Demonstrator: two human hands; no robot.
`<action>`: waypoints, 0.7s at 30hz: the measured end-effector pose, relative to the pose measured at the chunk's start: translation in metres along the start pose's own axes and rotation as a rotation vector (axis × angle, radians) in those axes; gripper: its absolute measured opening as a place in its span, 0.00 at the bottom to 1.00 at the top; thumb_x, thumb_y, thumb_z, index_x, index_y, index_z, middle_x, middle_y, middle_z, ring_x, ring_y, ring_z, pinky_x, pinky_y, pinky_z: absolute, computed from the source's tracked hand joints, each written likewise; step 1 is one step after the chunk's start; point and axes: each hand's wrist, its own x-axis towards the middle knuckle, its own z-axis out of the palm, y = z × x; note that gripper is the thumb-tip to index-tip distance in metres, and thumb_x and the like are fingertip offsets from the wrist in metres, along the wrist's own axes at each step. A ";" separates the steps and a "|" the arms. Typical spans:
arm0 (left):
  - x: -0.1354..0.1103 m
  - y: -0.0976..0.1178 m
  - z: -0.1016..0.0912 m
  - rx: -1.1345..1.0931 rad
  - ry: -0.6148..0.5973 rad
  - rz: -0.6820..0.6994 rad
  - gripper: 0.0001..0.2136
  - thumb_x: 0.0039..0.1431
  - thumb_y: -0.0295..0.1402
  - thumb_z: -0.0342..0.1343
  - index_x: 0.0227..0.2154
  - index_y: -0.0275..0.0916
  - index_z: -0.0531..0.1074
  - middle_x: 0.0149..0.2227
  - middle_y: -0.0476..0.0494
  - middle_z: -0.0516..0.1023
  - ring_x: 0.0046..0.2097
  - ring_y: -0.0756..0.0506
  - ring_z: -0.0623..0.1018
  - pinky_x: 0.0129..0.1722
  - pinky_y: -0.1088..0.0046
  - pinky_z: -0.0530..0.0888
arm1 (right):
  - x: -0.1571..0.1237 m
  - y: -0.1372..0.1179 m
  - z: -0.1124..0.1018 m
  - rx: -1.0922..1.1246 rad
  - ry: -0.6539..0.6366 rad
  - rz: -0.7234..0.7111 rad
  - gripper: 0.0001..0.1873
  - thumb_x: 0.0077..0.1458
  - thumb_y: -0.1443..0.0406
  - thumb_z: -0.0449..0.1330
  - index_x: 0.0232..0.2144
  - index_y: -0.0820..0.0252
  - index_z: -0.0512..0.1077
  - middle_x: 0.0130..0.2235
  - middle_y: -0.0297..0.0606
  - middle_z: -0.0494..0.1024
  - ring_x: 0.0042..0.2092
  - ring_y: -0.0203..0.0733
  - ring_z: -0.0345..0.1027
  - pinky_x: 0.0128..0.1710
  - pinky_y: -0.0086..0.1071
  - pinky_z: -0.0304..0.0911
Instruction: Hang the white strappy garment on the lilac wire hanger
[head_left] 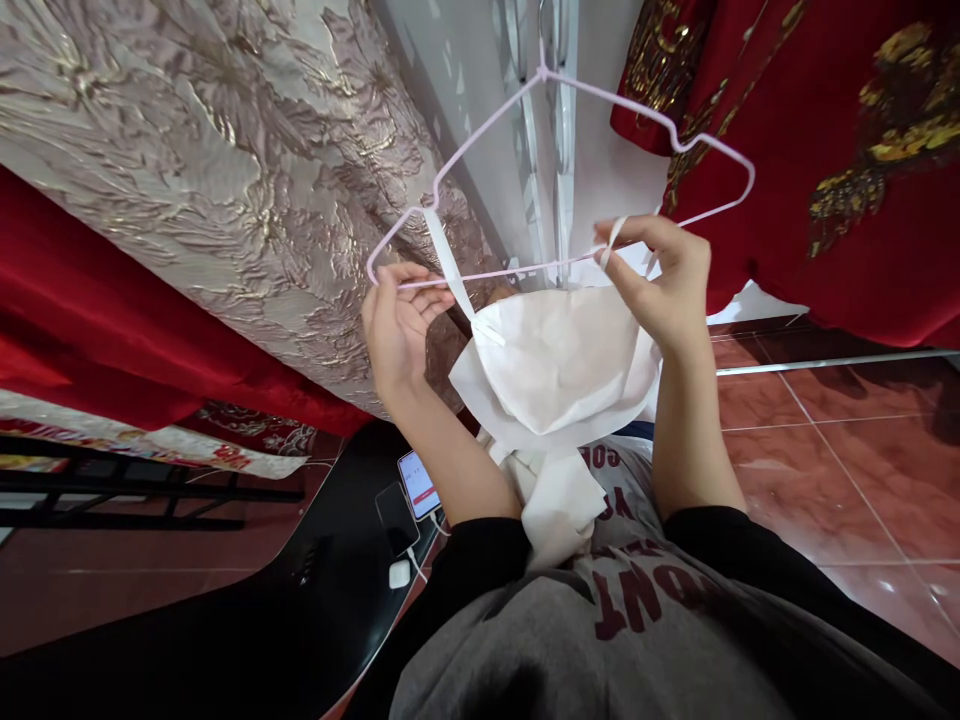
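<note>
A pale pink clothes hanger [487, 125] hangs by its hook in front of me. Below its bottom bar is a white garment with thin straps [570, 350]; its left strap [448, 255] loops over the hanger's left shoulder. My left hand [401, 335] grips the hanger's lower left corner between thumb and fingers, beside that strap. Between the thumb and index finger of my right hand [664, 275], the garment's other strap is pinched near the right part of the bottom bar. The garment's lower part bunches against my shirt, so its full shape is hidden.
Cream textured fabric with gold accents [300, 150] hangs at left, and red fabric with gold decoration [787, 180] at right. Metal poles [562, 150] stand behind the hanger. Two phones with cables, one lit [418, 483], and a white case [399, 573] rest on a black surface [315, 590].
</note>
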 end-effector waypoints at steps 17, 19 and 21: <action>0.002 -0.004 0.005 -0.018 0.064 0.187 0.23 0.73 0.51 0.57 0.25 0.43 0.73 0.28 0.43 0.78 0.31 0.44 0.80 0.33 0.69 0.79 | 0.087 0.026 -0.056 -0.004 0.059 0.050 0.14 0.51 0.78 0.65 0.28 0.54 0.75 0.30 0.33 0.77 0.32 0.36 0.70 0.36 0.36 0.65; 0.002 -0.004 0.005 -0.007 0.068 0.152 0.22 0.73 0.50 0.58 0.24 0.43 0.73 0.28 0.42 0.78 0.31 0.44 0.80 0.34 0.69 0.79 | 0.093 0.016 -0.050 -0.024 0.092 -0.027 0.20 0.40 0.86 0.60 0.25 0.55 0.69 0.28 0.29 0.71 0.29 0.32 0.64 0.31 0.31 0.56; 0.002 -0.005 0.005 -0.005 0.069 0.129 0.22 0.74 0.48 0.57 0.24 0.43 0.73 0.28 0.42 0.78 0.31 0.44 0.81 0.34 0.69 0.79 | 0.093 0.009 -0.045 0.016 0.242 -0.137 0.23 0.34 0.87 0.52 0.24 0.56 0.65 0.28 0.28 0.66 0.30 0.30 0.59 0.30 0.29 0.49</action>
